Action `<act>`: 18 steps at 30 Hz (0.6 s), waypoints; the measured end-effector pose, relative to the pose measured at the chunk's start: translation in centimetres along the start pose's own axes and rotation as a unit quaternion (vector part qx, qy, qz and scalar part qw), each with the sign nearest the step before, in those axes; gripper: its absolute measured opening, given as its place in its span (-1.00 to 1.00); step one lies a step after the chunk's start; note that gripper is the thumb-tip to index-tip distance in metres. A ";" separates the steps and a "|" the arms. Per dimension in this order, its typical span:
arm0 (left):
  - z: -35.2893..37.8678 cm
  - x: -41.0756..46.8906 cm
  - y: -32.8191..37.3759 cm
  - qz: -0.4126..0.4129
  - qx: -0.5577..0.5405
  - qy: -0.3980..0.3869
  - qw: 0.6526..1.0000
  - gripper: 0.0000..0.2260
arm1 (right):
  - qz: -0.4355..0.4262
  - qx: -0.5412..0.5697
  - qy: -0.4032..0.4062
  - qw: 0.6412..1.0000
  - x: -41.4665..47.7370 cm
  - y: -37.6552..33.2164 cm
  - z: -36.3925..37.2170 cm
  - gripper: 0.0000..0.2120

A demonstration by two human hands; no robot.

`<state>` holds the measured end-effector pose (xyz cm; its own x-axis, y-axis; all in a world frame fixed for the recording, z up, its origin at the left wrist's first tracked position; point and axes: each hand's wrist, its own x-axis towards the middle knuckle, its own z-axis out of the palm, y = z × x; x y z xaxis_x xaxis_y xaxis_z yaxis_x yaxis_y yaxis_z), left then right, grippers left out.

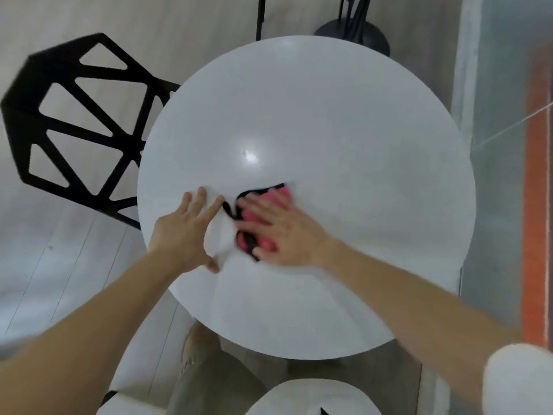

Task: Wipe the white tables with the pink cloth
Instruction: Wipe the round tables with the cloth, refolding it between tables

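Pink cloth (282, 195), black-edged, lies bunched near middle of round white table (329, 115), under right hand (281, 232): fingers straight, pressing down, not gripping. Left hand (182, 232) lies flat on tabletop just beside cloth, fingers spread, holds nothing. Risks: ungripped cloth may slip from under palm; bunched folds may leave streaks; left palm may smear tabletop.

pink cloth (280, 195) mostly under the blurred right hand (282, 233) — lower table (299, 393) partly off-frame

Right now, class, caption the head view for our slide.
Right hand presses the pink cloth on the round white table, left hand spread beside it, black chair nearby.
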<state>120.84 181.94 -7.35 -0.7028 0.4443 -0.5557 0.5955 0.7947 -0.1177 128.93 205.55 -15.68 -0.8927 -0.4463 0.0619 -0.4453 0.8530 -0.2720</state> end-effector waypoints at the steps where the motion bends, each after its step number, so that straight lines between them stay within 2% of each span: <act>1: 0.1 0.0 -0.1 0.000 -0.001 0.001 1.000 0.43 | 0.043 -0.014 0.007 0.999 -0.8 3.6 -1.0 -0.39; 3: 0.3 0.1 -0.2 -0.001 -0.007 0.008 1.000 0.43 | 0.215 -0.044 0.022 0.975 -2.0 11.3 -3.5 -0.34; 5: 0.5 0.2 -0.4 0.000 -0.009 0.013 1.000 0.44 | 0.396 -0.053 0.040 0.916 -1.9 16.5 -5.4 -0.30; 7: 0.6 0.1 -0.7 0.001 -0.020 0.011 1.000 0.43 | 0.480 -0.056 0.071 0.872 1.1 15.9 -4.6 -0.30; 8: 0.6 0.0 -0.9 0.006 -0.025 0.010 1.000 0.42 | 0.473 -0.072 0.086 0.874 3.3 13.4 -3.6 -0.31; 9: 0.5 -0.1 -1.3 0.012 -0.031 0.013 0.999 0.39 | 0.426 -0.083 0.094 0.896 5.7 10.1 -2.3 -0.33; 11: -0.2 -0.4 -2.4 0.022 -0.076 0.030 0.996 0.26 | 0.240 -0.072 0.062 0.966 9.4 2.7 0.3 -0.36; 12: -0.6 -0.4 -3.1 0.021 -0.114 0.049 0.992 0.13 | 0.145 -0.058 0.033 0.987 10.3 -0.3 1.2 -0.37; 14: -1.3 0.2 -5.3 0.016 -0.162 0.091 0.982 -0.24 | 0.016 -0.046 0.001 0.999 10.0 -2.0 1.5 -0.38; 16: -2.0 1.2 -7.6 0.010 -0.139 0.116 0.983 -0.51 | -0.017 -0.042 -0.004 0.999 7.5 0.7 0.6 -0.38; 18: -2.1 2.8 -9.6 0.014 -0.109 0.129 0.986 -0.67 | 0.090 -0.049 0.009 0.995 4.2 4.7 -1.3 -0.37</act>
<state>112.34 176.37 -6.01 -0.7793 0.5355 -0.3256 0.5381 0.8380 0.0903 122.97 208.01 -15.49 -0.9593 -0.2798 0.0378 -0.2819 0.9412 -0.1862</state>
